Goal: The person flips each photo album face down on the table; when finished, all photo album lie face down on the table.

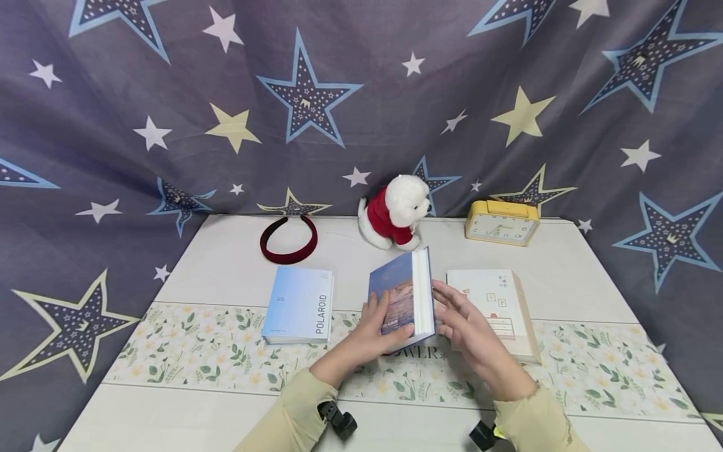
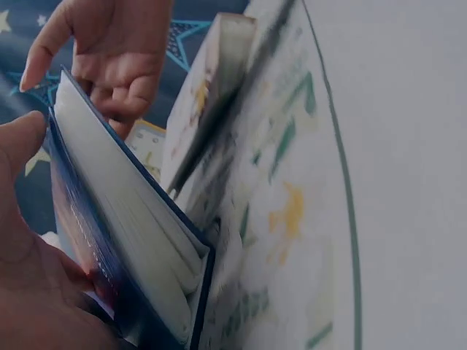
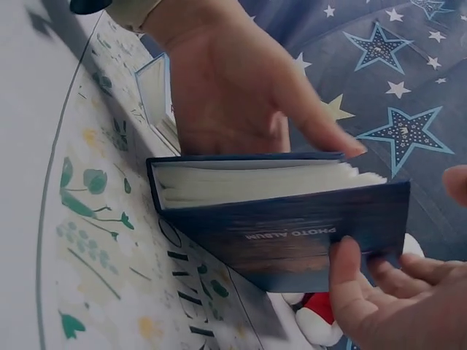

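Note:
A dark blue photo album with a sunset-like picture stands tilted over the table's middle. Its white pages show along one edge, and "PHOTO ALBUM" is printed on the cover facing the right hand. My left hand holds it, fingers against one cover and thumb at the page edge. On the other side, my right hand rests its fingertips on the cover, with the thumb apart from it in the right wrist view. Whether the album's lower edge touches the table cannot be told.
A blue POLAROID book lies to the left and a white book to the right. Along the back are a dark red headband, a white plush dog in red clothing, and a yellow clock. Starry cloth hangs behind.

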Motion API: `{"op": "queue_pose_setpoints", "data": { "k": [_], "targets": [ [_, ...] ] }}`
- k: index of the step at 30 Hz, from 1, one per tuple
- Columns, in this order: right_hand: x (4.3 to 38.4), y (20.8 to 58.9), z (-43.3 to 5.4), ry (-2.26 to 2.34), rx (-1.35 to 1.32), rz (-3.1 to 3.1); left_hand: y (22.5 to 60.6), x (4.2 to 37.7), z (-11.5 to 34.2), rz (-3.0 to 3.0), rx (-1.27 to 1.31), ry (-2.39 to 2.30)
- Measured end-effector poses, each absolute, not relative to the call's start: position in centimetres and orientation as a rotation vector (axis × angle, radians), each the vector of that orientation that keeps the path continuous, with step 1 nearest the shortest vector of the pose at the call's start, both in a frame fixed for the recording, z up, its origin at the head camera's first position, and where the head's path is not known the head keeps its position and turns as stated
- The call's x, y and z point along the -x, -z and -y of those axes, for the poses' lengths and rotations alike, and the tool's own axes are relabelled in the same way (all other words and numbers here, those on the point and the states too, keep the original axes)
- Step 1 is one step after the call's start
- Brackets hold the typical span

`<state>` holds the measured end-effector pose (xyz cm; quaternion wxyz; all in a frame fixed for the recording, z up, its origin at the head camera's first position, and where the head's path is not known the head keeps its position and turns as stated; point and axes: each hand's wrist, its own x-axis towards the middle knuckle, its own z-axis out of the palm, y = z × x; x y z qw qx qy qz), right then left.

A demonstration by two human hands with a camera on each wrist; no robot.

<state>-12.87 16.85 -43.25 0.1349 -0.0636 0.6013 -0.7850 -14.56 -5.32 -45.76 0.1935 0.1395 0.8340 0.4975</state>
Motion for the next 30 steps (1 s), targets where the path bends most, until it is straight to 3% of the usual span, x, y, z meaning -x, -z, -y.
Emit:
{"op": "queue_pose_setpoints", "data": {
  "k": [16, 30],
  "targets": [
    [12.5, 43.1, -16.0, 2.041, 0.535, -1.962, 45.2, 15.2, 5.4, -1.867, -0.392, -1.786],
    [12.4, 43.7, -14.7, 1.801, 0.645, -2.142, 45.0, 15.7, 6.0, -1.695, -0.34, -1.994]
  ]
}}
